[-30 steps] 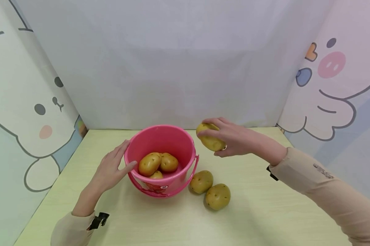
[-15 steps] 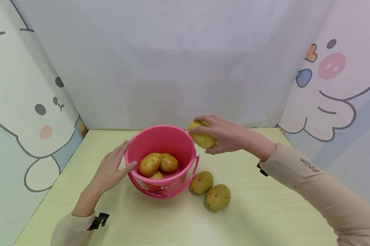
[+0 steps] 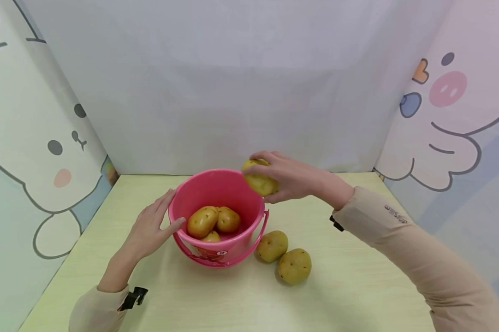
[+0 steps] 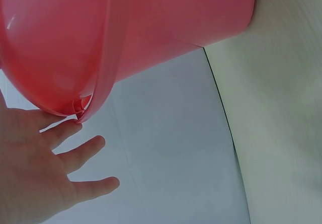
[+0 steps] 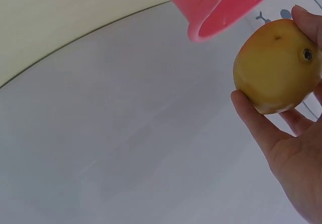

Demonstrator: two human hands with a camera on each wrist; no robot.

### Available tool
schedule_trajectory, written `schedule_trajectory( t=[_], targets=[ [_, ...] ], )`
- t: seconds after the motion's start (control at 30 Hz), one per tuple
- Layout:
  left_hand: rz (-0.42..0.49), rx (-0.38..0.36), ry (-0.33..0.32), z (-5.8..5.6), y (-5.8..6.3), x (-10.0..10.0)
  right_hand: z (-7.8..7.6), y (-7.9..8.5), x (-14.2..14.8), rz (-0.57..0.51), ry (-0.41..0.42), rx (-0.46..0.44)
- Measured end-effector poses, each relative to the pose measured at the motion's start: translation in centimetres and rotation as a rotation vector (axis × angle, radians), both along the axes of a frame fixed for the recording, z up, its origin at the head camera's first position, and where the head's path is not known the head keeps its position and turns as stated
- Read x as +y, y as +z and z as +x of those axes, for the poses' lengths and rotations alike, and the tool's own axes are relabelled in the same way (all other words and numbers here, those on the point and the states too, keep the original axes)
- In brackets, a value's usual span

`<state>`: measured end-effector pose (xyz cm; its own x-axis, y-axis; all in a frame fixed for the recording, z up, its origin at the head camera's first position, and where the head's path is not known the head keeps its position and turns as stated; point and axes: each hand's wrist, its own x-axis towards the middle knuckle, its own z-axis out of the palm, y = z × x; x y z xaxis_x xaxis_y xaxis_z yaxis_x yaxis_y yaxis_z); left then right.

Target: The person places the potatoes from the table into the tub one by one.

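A pink bucket [image 3: 249, 237] stands upright on the table, its handle hanging down in front. Inside it lie 3 visible potatoes [image 3: 202, 222]. My left hand [image 3: 150, 230] rests against the bucket's left rim with its fingers extended; in the left wrist view, the fingers [image 4: 80, 153] are spread beside the rim and handle joint. My right hand [image 3: 288, 177] holds another potato [image 3: 259, 179] over the bucket's right rim. The right wrist view shows the thumb and fingers around that potato [image 5: 274, 68], close to the bucket's mouth [image 5: 216, 17].
Two more potatoes, one [image 3: 272, 246] close to the bucket and one [image 3: 294, 266] nearer the front, lie on the pale wooden table [image 3: 357, 258]. A white sheet [image 3: 249, 92] hangs along the back edge. Panels with cartoon animals flank both sides.
My right hand has carried its potato leftward and slightly up, from right of the bucket to over its right rim. The left hand, bucket and other potatoes stay put.
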<state>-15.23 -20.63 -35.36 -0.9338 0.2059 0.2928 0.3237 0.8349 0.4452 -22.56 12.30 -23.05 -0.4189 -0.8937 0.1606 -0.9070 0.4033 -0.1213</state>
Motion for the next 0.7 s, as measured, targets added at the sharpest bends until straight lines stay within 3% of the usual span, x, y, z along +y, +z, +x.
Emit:
schedule_trajectory(
  t=[0.7],
  targets=[
    [0.010,-0.010,0.000,0.0,0.0,0.0,-0.1,0.2,-4.1,0.058,-0.039,-0.107]
  ],
)
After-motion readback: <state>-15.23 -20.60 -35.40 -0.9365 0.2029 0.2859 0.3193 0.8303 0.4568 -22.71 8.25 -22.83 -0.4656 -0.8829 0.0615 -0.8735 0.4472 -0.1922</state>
